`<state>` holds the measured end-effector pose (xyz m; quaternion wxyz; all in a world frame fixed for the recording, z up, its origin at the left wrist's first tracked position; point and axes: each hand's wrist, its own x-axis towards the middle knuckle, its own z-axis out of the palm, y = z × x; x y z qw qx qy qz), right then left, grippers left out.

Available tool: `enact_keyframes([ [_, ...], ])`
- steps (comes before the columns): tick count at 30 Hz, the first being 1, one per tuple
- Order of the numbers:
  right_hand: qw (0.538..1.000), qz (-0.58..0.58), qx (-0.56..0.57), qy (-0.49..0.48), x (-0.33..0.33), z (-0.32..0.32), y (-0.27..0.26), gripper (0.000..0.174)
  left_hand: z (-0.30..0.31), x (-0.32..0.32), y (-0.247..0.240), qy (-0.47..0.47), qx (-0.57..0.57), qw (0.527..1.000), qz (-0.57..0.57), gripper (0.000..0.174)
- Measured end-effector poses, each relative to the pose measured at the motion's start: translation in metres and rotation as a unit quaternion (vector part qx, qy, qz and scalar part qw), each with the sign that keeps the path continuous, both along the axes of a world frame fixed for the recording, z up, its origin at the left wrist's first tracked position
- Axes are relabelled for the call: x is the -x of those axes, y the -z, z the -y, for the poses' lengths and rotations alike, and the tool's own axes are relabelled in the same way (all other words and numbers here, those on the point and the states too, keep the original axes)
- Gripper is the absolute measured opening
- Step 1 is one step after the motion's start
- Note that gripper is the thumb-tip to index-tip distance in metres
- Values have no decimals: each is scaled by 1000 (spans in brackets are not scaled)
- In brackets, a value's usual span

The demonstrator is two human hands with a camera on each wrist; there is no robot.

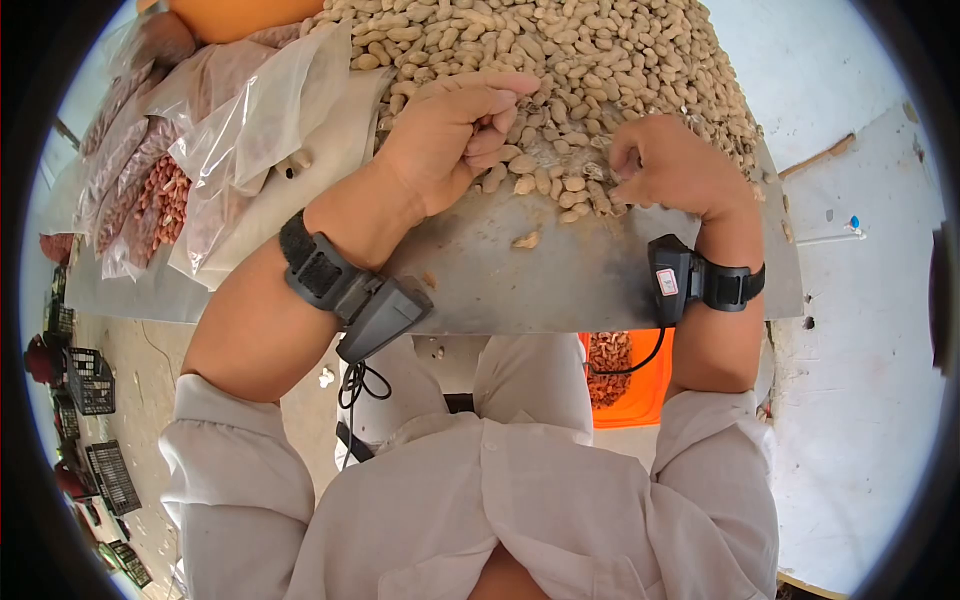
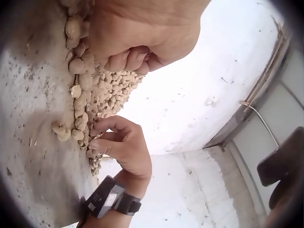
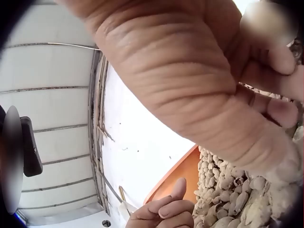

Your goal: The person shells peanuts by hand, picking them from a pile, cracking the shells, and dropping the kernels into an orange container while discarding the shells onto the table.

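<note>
Peanuts in their shells lie in a big heap on the metal table, just past the person's fingers. A small loose bunch sits between the hands, right by the tips of the right hand, so that hand looks nearer to it than the left hand. Those nuts point every which way. One lone peanut lies closer to the table's front edge, its long side mostly going left to right. On the left, the pointing finger sticks out and the others curl. On the right, thumb and pointing finger bend toward each other. I can't tell if either hand pinches a nut. A little sticker on the right wrist camera has marks too small to read.
</note>
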<state>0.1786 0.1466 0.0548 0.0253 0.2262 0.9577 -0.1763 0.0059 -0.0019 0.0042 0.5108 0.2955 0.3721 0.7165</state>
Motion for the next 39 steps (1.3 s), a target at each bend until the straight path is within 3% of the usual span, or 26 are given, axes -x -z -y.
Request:
enact_keyframes([
  [3,996,12,-49,-72,6,-6,7,18,2,0,-1,3,-9,1000,1,28],
  [6,996,-44,70,-36,9,-1,9,18,2,0,-1,1,-11,1000,-4,28],
  [9,985,-127,9,-120,18,0,23,19,1,0,0,-4,-11,1000,-10,28],
  [16,968,-208,94,-103,25,3,29,19,0,4,4,29,-26,998,-42,27],
  [19,980,-170,38,-92,16,-4,21,24,8,8,-4,221,40,964,-143,24],
  [22,997,-68,6,-39,8,-5,7,26,19,-6,-4,428,83,842,-317,22],
  [25,999,-20,7,24,1,1,-6,28,21,-25,-8,444,104,802,-386,23],
  [27,999,-32,6,15,0,-1,-2,29,18,-28,-9,401,110,814,-406,23],
  [31,991,-61,65,-100,11,-3,12,30,12,-29,1,297,102,825,-470,23],
  [33,984,-86,90,-128,22,2,20,29,14,-35,1,223,45,786,-574,24],
  [36,940,-196,266,-82,34,5,37,24,13,-37,12,106,-37,727,-677,26],
  [37,930,-240,270,-69,35,6,37,23,11,-38,16,66,-64,707,-701,27],
  [39,904,-326,275,-42,37,6,36,20,10,-34,14,46,10,701,-712,26],
])
